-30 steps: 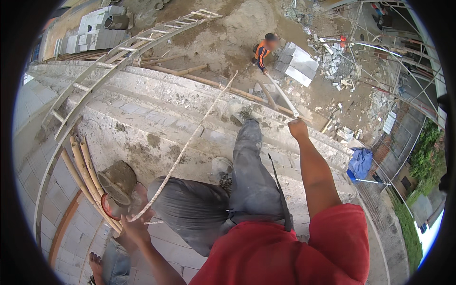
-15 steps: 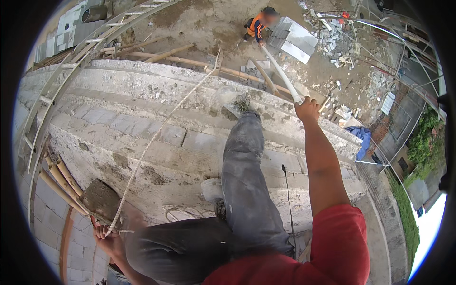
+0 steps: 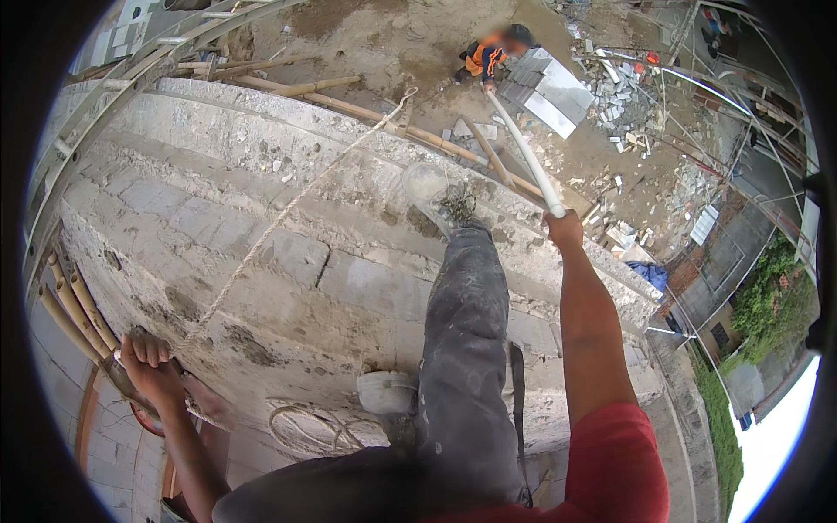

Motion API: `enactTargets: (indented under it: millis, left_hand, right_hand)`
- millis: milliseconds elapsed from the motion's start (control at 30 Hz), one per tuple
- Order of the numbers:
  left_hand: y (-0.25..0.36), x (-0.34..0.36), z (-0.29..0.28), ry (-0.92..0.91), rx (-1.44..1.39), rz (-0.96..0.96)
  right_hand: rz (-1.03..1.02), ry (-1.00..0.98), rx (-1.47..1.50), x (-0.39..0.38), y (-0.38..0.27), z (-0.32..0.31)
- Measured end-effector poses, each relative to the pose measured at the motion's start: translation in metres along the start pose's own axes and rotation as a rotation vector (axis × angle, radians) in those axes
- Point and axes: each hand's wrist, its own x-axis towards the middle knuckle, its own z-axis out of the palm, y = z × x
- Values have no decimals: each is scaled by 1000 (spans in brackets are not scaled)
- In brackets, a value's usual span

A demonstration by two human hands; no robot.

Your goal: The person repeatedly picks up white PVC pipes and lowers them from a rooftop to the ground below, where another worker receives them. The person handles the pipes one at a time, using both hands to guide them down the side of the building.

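Clasped the white pipe [image 3: 526, 157] in the right grip [image 3: 565, 230], best done firmly along its slope beyond that grip to a worker [image 3: 486, 61], and curled the left grip [image 3: 146, 361] beside the rope [image 3: 277, 224], with any hold unclear.

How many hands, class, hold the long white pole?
2 on the white pole: wearer's right hand at the near end, co-worker's hand towards the far end. Another may be hidden.

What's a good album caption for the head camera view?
Left hand on a rope, right hand gripping a white pole whose far end a person below holds.
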Motion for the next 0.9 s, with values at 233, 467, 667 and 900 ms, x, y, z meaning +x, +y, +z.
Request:
enactTargets:
  millis: [233, 467, 667, 900]
  left_hand:
    - [-52, 35, 35, -372, 593, 222]
    - [-108, 38, 49, -448, 1123, 348]
    - [-120, 35, 37, -409, 1324, 501]
    - [-118, 33, 40, -366, 1464, 596]
  right_hand:
    - [93, 24, 119, 3, -19, -1]
    - [432, -299, 1002, -3, -37, -28]
    - [504, -479, 953, -23, -47, -46]
    - [249, -793, 505, -77, -98, -76]
